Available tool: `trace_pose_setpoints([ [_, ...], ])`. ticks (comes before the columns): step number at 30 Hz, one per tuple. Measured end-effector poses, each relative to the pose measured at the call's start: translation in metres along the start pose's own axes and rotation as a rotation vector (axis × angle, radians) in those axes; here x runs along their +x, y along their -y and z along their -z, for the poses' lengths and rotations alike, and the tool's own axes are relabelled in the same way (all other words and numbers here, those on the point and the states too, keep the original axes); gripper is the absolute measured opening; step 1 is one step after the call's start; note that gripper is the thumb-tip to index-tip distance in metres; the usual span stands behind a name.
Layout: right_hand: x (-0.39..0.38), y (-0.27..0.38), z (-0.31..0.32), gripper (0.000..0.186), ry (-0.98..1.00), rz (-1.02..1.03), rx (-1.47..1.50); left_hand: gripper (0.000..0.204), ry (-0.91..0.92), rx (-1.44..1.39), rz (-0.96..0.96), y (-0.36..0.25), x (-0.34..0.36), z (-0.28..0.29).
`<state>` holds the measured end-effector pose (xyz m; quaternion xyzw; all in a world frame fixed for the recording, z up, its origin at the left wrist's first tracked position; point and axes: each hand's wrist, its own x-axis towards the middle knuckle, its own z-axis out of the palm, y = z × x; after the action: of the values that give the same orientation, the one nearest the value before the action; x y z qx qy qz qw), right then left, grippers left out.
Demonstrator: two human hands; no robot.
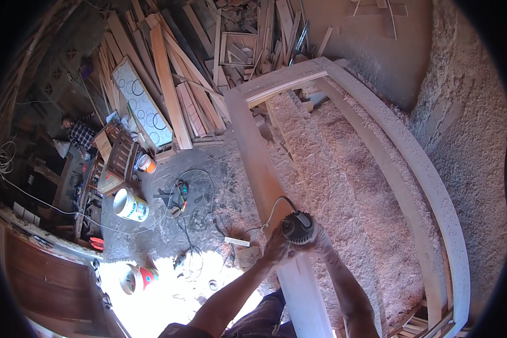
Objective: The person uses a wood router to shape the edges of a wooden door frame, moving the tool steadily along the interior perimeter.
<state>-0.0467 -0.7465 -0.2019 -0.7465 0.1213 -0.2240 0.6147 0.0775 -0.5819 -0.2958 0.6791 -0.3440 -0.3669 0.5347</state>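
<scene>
A corded router (298, 227) with a round, black, vented top stands on the near long board of a wooden frame (262, 172). My left hand (275, 248) is closed on the router's left side. On its right side my right hand (320, 242) grips it too. Both hands hide the router's base and the wood right under it. From its top a pale cord (275, 207) loops over to the left. The frame has a curved far rail (400, 115) dusted with shavings. Pinkish wood shavings (349, 163) lie heaped inside the frame's opening.
Planks (166, 79) lean in a stack at the back. On the floor are a white bucket (130, 205), a power tool (180, 188), tangled cables (190, 242) and a white power strip (237, 241). Another person (81, 135) in a checked shirt is at far left. A rough wall (462, 129) rises at right.
</scene>
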Motion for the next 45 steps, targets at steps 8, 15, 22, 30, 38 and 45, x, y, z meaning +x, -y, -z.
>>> trace_pose_setpoints([
  [8, 0.029, -0.004, 0.001, 0.093, 0.019, -0.05, -0.02, 0.103, 0.023, 0.859, -0.307, -0.053, 0.019, 0.019],
  [15, 0.05, -0.02, -0.001, 0.101, 0.019, -0.058, 0.038, 0.111, 0.07, 0.904, -0.249, -0.056, 0.041, 0.03],
  [22, 0.074, -0.032, -0.004, 0.105, 0.069, -0.107, 0.125, 0.097, -0.046, 0.902, -0.302, -0.055, 0.059, 0.041],
  [30, 0.106, -0.048, -0.002, 0.101, 0.091, -0.099, 0.076, 0.119, 0.141, 0.947, -0.132, -0.066, 0.09, 0.058],
  [38, 0.133, -0.046, 0.003, 0.076, 0.091, -0.131, 0.191, 0.11, 0.017, 0.918, -0.106, -0.081, 0.116, 0.063],
  [45, 0.165, -0.066, 0.0, 0.071, 0.072, -0.181, 0.212, 0.111, 0.036, 0.98, -0.103, -0.045, 0.158, 0.081],
])
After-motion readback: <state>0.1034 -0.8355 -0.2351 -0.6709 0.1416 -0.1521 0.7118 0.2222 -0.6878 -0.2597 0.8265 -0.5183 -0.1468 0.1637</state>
